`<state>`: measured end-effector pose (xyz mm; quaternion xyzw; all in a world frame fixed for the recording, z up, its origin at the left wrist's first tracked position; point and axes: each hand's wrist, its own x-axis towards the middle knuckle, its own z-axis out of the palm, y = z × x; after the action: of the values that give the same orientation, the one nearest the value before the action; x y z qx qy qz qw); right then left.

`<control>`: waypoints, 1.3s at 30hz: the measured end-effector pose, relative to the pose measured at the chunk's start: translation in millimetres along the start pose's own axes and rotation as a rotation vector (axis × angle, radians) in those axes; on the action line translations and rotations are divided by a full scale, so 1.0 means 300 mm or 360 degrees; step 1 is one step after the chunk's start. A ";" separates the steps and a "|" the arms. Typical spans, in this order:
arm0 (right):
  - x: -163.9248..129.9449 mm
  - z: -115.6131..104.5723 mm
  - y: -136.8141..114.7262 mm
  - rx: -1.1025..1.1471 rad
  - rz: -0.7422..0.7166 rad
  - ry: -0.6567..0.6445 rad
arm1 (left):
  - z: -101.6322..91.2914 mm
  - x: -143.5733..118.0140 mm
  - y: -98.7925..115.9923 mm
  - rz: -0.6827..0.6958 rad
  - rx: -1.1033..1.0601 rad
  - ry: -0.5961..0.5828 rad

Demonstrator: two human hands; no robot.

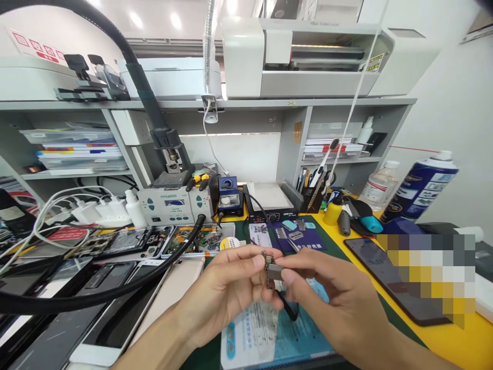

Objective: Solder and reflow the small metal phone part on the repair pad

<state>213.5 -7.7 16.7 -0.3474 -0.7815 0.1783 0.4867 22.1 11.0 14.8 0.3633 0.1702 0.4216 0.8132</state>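
Circuit board part (270,268): small, with a metal shield, held above the bench between both hands, in front of the person at centre frame; a thin black cable (288,307) hangs just beneath it.
Shelf unit (239,104): grey, running across the back; white machines stand on its top, and stacks of flat packs and papers fill the left and right compartments.
Bench (454,334): yellow surface with a dark green mat (335,241) at centre.
Spray can (419,187): blue and white, tilted, at far right, near a clear bottle (379,186).
Soldering station (175,204): grey unit at the back, with a black hose (115,288) sweeping across the left side.
Opened phones (154,241): lying flat at left, back covers off, boards and components visible inside the shells.
Dark phone (389,277): face up on the yellow surface at right.
Pen holder (314,198): black, holding tweezers, brushes and other slim tools.
Left hand (227,293): closed narrowly, thumb and forefinger pinching the left edge of the part.
Right hand (335,298): closed narrowly, thumb and forefinger gripping the right edge of the same part.
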 end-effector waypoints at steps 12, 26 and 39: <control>0.003 0.000 -0.002 0.0248 0.0098 0.0036 | 0.011 -0.006 0.005 0.0036 -0.0002 0.0049; 0.000 0.005 0.007 0.0221 0.0053 0.0090 | 0.006 -0.001 0.002 0.0048 0.0026 0.0033; -0.005 0.007 0.012 0.0153 0.0008 0.0109 | 0.000 -0.006 -0.002 0.0035 0.0065 0.0023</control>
<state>213.5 -6.0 12.6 -0.3315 -0.7539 0.2049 0.5289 21.4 9.2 14.3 0.3785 0.1807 0.4297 0.7997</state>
